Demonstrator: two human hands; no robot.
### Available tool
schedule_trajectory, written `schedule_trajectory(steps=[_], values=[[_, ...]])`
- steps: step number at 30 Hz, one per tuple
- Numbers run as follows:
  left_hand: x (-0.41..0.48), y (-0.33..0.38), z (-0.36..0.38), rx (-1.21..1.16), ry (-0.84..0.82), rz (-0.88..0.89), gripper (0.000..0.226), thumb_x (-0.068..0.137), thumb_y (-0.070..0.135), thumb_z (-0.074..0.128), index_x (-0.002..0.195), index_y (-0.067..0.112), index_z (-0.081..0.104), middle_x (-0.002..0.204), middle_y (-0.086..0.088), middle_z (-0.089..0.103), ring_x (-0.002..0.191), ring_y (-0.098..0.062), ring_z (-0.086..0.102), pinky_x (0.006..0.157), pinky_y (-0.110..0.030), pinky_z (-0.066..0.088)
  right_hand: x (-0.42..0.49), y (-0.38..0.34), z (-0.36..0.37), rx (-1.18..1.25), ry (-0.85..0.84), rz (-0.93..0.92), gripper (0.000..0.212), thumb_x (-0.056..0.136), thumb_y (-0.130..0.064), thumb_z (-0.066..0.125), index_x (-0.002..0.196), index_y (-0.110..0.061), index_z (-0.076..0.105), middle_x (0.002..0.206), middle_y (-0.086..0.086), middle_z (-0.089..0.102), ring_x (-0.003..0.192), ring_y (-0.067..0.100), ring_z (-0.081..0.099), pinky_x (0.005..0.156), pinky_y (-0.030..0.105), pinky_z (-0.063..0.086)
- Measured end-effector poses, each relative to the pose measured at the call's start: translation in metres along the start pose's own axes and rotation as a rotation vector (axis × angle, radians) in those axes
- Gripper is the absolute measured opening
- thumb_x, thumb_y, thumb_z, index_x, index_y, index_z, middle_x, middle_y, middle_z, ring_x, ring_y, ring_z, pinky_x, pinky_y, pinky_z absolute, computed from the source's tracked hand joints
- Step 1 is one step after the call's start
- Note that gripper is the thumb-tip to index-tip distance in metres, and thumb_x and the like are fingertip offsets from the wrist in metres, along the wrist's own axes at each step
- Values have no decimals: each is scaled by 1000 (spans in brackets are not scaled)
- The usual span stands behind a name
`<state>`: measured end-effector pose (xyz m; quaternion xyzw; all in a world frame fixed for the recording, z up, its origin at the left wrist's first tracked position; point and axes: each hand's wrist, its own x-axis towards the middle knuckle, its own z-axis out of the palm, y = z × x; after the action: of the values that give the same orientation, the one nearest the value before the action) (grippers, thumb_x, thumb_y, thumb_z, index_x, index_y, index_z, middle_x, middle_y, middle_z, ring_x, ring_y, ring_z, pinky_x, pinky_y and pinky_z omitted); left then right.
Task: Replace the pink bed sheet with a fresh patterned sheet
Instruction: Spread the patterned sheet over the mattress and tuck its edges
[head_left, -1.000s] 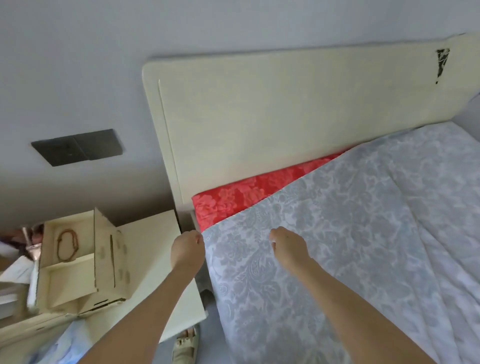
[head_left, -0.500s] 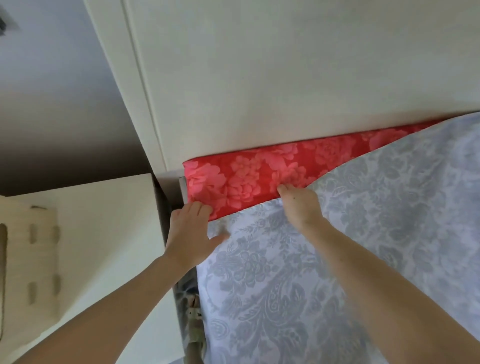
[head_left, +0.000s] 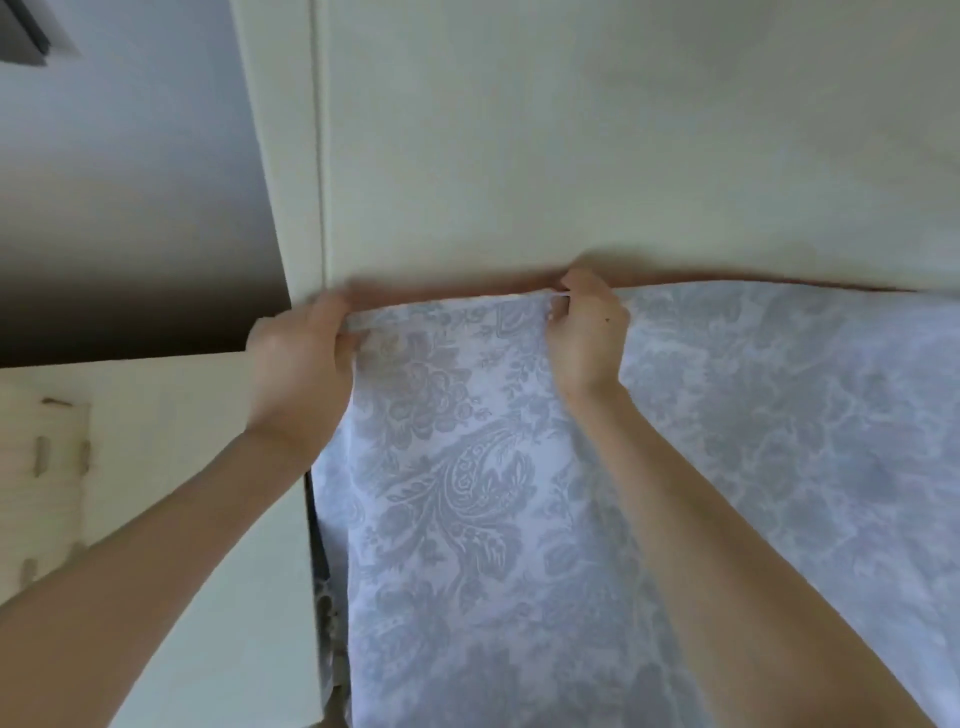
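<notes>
Head camera looks down at the top corner of a bed. The left hand (head_left: 304, 358) grips the corner of the patterned sheet (head_left: 519, 493), with its fingers curled over the edge, though they look a bit blurry. The right hand (head_left: 587, 338) pinches the same top edge a little way along. Both hands hold the edge right up at the headboard (head_left: 571, 156), most likely so the sheet reaches the very top of the bed and can be tucked in there. The grey and white sheet lies spread over the bed, and its side edge runs just beside the bedside table (head_left: 182, 467). A thin red strip (head_left: 452, 293) peeks out between the sheet and the headboard, so that bit is not covered yet. No pink sheet shows anywhere. Counting up, there are two hands, one patterned sheet, one headboard, one bedside table, and one wooden box (head_left: 41, 441) at the far left.
</notes>
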<state>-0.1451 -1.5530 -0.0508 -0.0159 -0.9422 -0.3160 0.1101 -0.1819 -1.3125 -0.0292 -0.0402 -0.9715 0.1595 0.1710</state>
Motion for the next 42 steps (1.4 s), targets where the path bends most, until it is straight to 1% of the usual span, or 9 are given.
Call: schedule_trajectory(steps=[3,8,11,13,17,21,26,31,42], values=[[7,-5,7,129,-17,-15,16,83,16,56,81,0,61,54,-15,55,49,-33,52,61,-32,29,6,-8,18,5,-22,119,14,80,12,46,77,6,59,75,22,60,64,31,53,53,35,36],[-17,-30,19,460,-502,-26,26,86,44,60,84,19,57,74,-1,61,73,-25,57,73,-35,30,-8,-4,44,-114,-220,147,18,85,12,44,87,3,59,90,21,60,71,30,52,58,34,31],[-16,-50,19,338,-345,-134,18,73,-3,64,61,8,57,60,-13,53,58,-29,46,63,-36,31,-20,-5,43,-134,-277,135,28,87,5,47,112,1,60,110,16,61,91,33,60,67,36,43],[-10,-58,22,251,-186,-245,2,74,-4,62,72,-3,61,74,-23,53,69,-35,46,66,-41,31,-43,-7,41,-92,-263,44,41,86,0,57,127,-4,55,125,16,58,102,34,62,71,35,50],[-18,-42,26,124,-121,-398,27,85,14,64,102,-5,54,108,-28,47,95,-42,46,81,-46,37,-88,-11,34,-100,-77,-124,51,79,-2,69,128,-8,55,128,13,59,109,30,63,70,30,55],[-48,-34,45,65,-449,-547,51,98,43,37,72,2,53,71,-12,53,70,-32,53,57,-34,32,-129,-10,32,-146,-171,-153,11,84,-14,59,88,-10,68,76,2,67,65,21,65,51,25,51],[-69,-21,73,-455,-565,-759,49,97,41,42,71,1,53,66,-13,49,62,-25,45,52,-29,31,-155,5,20,-212,-463,253,52,90,-53,49,111,-7,63,105,6,65,94,20,63,70,28,51],[-68,-15,77,-266,-456,-581,44,98,25,44,60,5,40,57,-9,42,54,-22,38,47,-30,23,-150,-9,15,-261,-740,268,65,78,-67,58,101,-6,60,101,8,56,96,22,54,74,28,45],[-68,-36,73,109,-433,-201,29,94,5,40,67,9,46,58,-12,47,55,-27,41,47,-28,25,-170,-55,26,-452,-1071,223,34,87,8,50,61,-10,37,59,1,35,50,11,33,42,19,28]])
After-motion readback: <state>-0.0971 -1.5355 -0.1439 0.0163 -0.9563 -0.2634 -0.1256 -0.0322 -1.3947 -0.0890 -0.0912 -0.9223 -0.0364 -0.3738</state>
